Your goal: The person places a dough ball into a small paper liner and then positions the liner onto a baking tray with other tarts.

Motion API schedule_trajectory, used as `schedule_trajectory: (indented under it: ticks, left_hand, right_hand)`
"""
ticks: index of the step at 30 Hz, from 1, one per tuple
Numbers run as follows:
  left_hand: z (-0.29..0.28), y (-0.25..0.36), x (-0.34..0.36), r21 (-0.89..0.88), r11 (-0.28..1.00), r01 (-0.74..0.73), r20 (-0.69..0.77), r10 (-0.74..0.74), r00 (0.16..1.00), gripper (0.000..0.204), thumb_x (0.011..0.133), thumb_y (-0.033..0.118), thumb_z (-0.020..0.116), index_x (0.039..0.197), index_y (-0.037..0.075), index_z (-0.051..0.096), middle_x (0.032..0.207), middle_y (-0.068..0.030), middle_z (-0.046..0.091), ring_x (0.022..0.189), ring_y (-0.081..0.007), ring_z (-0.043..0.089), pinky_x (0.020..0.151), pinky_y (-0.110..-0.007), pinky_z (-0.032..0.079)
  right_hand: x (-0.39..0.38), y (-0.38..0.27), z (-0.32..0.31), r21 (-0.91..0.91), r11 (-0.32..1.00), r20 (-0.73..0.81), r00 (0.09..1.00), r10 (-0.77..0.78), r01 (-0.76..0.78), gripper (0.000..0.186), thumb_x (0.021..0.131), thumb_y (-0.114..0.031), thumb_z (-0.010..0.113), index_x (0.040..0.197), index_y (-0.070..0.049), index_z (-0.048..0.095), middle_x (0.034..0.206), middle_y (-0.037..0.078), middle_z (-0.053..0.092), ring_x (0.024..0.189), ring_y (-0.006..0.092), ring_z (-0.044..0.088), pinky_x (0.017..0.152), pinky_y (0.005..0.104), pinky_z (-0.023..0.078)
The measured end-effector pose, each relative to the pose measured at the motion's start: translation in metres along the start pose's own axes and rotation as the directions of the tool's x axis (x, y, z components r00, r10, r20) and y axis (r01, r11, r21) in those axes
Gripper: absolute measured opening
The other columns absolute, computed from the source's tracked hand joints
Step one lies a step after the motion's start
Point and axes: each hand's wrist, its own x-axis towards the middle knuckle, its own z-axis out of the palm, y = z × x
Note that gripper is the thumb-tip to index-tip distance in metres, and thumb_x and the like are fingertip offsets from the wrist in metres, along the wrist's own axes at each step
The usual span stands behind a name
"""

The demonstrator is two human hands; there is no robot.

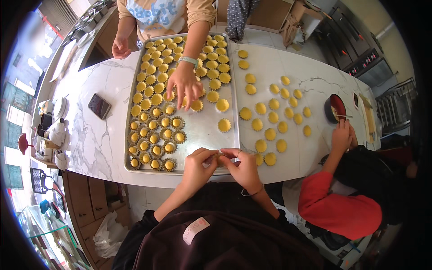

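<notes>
Overhead, marble counter [99,135], baking tray [202,135]; ovens [360,54] behind

Yellow tart shells [270,133], grey tray [202,130], white-veined marble counter [103,139].

Marble counter [99,135] under tray [202,135], phone [99,106], tart shells [270,133]
</notes>
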Motion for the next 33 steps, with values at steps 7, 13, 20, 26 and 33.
schedule_trajectory:
  ticks: [7,13,20,26,33]
  left_hand:
    - [0.001,0.006,0.003,-0.095,0.995,-0.008,-0.079,0.001,0.997,0.021,0.076,0.0,0.067,0.097,0.0,0.067,0.081,-0.0113,0.065,0.07,-0.0168,0.065,0.064,-0.026,0.052]
    - [-0.002,-0.002,0.002,-0.006,1.0,-0.003,0.0,0.003,1.0,0.019,0.079,0.004,0.067,0.098,-0.001,0.066,0.081,-0.0118,0.066,0.067,-0.016,0.064,0.06,-0.027,0.051]
    - [0.002,0.001,0.0,-0.124,0.991,0.054,-0.068,-0.063,0.996,0.021,0.081,0.003,0.064,0.101,-0.001,0.065,0.083,-0.0132,0.065,0.067,-0.017,0.064,0.06,-0.027,0.051]
    - [0.001,-0.005,-0.002,-0.028,1.0,0.006,-0.028,-0.006,1.0,0.025,0.082,0.002,0.063,0.106,-0.001,0.063,0.083,-0.0131,0.065,0.066,-0.0162,0.064,0.06,-0.027,0.051]
    - [0.002,0.001,0.0,-0.134,0.99,0.036,-0.048,-0.042,0.998,0.026,0.082,0.0,0.062,0.109,-0.001,0.063,0.086,-0.0129,0.064,0.071,-0.0155,0.064,0.062,-0.026,0.051]
  right_hand:
    - [0.003,0.014,0.002,0.097,0.993,-0.027,0.997,0.067,-0.064,0.017,0.081,-0.007,0.068,0.095,0.003,0.065,0.083,0.012,0.068,0.073,0.0159,0.067,0.061,0.0263,0.054]
    - [0.004,0.005,0.001,0.079,0.995,0.02,0.998,0.06,-0.061,0.018,0.081,-0.005,0.068,0.096,0.003,0.065,0.083,0.011,0.068,0.075,0.0148,0.066,0.061,0.0259,0.054]
    - [0.006,0.011,0.006,0.146,0.986,-0.015,0.996,0.088,-0.085,0.018,0.081,-0.005,0.067,0.097,0.003,0.065,0.084,0.012,0.067,0.076,0.0154,0.067,0.062,0.0261,0.055]
    - [0.008,0.004,0.004,0.035,0.999,0.001,1.0,-0.015,0.015,0.016,0.081,-0.004,0.067,0.096,0.003,0.065,0.088,0.011,0.067,0.077,0.0155,0.067,0.062,0.0254,0.055]
    - [0.007,0.004,0.007,0.085,0.996,-0.068,0.997,-0.02,0.026,0.015,0.081,-0.003,0.066,0.096,0.002,0.065,0.087,0.011,0.066,0.076,0.0161,0.066,0.061,0.0256,0.055]
